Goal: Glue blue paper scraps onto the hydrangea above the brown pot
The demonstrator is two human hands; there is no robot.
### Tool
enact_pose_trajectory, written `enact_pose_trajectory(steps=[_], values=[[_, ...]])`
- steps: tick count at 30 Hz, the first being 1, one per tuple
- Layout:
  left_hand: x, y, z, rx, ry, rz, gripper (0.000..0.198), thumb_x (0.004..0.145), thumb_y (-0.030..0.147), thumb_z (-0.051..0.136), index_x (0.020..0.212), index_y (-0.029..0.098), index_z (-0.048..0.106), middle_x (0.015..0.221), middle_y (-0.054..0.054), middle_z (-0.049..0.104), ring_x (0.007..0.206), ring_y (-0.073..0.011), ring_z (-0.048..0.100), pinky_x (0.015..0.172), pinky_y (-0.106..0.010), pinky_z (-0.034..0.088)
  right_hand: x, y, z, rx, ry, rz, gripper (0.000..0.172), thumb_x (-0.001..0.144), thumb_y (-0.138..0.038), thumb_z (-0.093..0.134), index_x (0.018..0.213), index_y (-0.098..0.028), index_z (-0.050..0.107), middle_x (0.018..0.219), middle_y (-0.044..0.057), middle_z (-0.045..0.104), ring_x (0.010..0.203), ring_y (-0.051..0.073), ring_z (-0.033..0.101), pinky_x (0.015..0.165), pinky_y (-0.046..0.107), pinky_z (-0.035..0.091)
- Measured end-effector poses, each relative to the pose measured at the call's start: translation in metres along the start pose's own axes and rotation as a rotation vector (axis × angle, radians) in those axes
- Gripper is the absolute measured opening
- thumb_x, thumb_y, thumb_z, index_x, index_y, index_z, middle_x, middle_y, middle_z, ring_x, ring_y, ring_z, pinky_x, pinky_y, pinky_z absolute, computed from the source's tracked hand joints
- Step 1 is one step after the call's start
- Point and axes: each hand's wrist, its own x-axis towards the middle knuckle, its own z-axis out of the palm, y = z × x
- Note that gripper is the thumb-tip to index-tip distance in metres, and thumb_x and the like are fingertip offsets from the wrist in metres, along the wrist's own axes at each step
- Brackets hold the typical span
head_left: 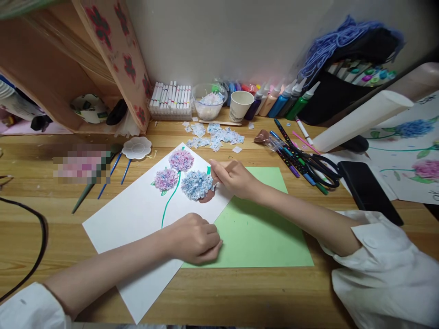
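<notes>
A white sheet of paper (126, 224) lies slanted, carrying two pink-purple paper-scrap flowers (181, 160) and a larger blue flower (196, 184) of crumpled scraps. At the blue flower's lower right a brown patch (207, 197) shows bare. A green drawn stem (168, 201) curves down the sheet. My right hand (236, 178) is closed in a pinch at the blue flower's right edge; what sits between its fingertips cannot be made out. Curled into a loose fist, my left hand (198, 238) rests on the sheet's lower right part, its fingertips turned down and hidden.
Under the white sheet lies green paper (264, 228). Loose pale-blue scraps (219, 136) are scattered behind. Markers (170, 98), a plastic bowl (209, 101), a paper cup (240, 106) and paint bottles (281, 100) line the wall. Scissors (325, 171) and a phone (368, 189) lie right.
</notes>
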Motion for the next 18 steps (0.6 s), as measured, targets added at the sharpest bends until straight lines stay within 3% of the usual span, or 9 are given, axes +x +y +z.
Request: enact_pose_trajectory(steps=[5,13,18], values=[[-0.003,0.0,0.0,-0.006,-0.009,-0.009,0.032,0.084,0.019,0.042,0.053,0.019,0.048,0.048,0.001,0.053,0.04,-0.0107,0.046,0.041,-0.028,0.029,0.01,-0.007,-0.002,0.036,-0.002,0.11,0.053,0.096,-0.045,0.033,0.05,-0.019,0.041,0.046,-0.004,0.04,0.048,0.009,0.038,0.056,0.026,0.031],[-0.005,0.0,0.003,-0.028,-0.02,-0.038,0.03,0.083,0.02,0.043,0.053,0.018,0.048,0.049,0.0,0.054,0.04,-0.0106,0.046,0.043,-0.028,0.028,-0.018,-0.001,-0.006,0.262,0.181,0.166,0.055,0.094,-0.052,0.033,0.051,-0.019,0.041,0.047,-0.005,0.036,0.043,0.009,0.033,0.05,0.026,0.029],[-0.002,-0.001,-0.009,-0.076,0.107,-0.059,0.032,0.084,0.018,0.042,0.052,0.019,0.044,0.047,0.001,0.05,0.039,-0.0097,0.04,0.042,-0.028,0.025,-0.019,0.008,-0.012,0.25,0.257,0.135,0.049,0.095,-0.051,0.034,0.059,-0.02,0.045,0.053,-0.004,0.04,0.049,0.01,0.039,0.052,0.025,0.032]])
